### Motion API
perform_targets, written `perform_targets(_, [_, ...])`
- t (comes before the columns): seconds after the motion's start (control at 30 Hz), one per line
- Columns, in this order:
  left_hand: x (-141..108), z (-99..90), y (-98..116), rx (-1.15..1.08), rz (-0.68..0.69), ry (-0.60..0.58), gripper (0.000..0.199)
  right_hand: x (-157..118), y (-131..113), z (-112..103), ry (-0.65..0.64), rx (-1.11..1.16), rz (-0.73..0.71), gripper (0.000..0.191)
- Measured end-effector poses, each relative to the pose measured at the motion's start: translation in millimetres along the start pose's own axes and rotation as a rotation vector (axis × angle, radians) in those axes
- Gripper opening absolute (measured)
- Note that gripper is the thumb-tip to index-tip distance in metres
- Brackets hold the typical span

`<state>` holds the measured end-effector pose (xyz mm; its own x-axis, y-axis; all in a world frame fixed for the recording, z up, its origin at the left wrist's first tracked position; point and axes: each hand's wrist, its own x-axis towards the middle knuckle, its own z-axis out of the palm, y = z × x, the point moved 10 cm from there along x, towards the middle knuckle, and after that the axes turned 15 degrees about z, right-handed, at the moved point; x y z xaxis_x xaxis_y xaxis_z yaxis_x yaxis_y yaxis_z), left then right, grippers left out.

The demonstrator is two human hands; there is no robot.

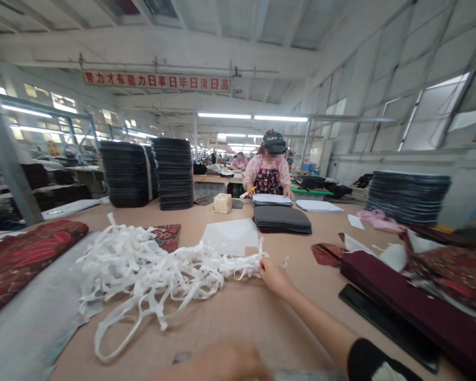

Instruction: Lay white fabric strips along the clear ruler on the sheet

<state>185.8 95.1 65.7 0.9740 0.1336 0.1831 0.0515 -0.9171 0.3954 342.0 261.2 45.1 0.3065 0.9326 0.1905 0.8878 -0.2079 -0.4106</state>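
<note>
Many white strips (pixel 154 264) lie tangled. Our right fingers (pixel 264 264) pinch some; whether our blurred left hand (pixel 226 362) grips, we cannot tell.

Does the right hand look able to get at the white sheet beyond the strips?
Probably yes: the right hand seems to grip white strips, but the nearby white sheet lies largely uncovered.

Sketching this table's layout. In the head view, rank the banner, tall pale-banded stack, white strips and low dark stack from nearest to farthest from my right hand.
1. White strips: in your right hand, trailing left.
2. Low dark stack: ahead.
3. Tall pale-banded stack: farther, left.
4. Banner: overhead, beyond the table.
</note>
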Motion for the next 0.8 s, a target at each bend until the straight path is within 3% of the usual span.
perform_targets(0.1, [25.4,-48.2,-77.2,0.264,-0.199,0.303,0.05,-8.4,2.4,-6.0,0.042,0.065,-0.021,0.011])
perform_targets(0.13, [31.3,-56.9,-100.4,0.36,-0.267,0.35,0.054,-11.5,2.7,-9.9,0.056,0.087,-0.041,0.012])
perform_targets(0.2, [44.4,-58.9,-137.4,0.389,-0.328,0.388,0.055,-16.1,2.9,-16.2,0.072,0.121,-0.091,0.014])
perform_targets(0.27, [54.7,-51.9,-159.1,0.384,-0.343,0.396,0.042,-18.0,2.8,-16.2,0.061,0.135,-0.143,0.017])
perform_targets(0.37, [58.3,-42.4,-171.6,0.384,-0.356,0.43,0.02,-18.3,1.8,-4.5,0.018,0.104,-0.211,0.024])
perform_targets(0.57, [34.7,-49.8,-196.2,0.35,-0.443,0.494,0.022,-19.0,5.7,3.9,0.01,0.033,-0.198,0.015])
perform_targets(0.7, [25.6,-52.1,-208.2,0.339,-0.458,0.45,0.032,-14.7,25.1,-19.6,0.007,0.087,-0.134,0.01])
perform_targets(0.8, [18.7,-51.2,-214.7,0.37,-0.5,0.403,0.046,-5.6,65.8,-60.6,0.124,0.157,0.005,0.009])
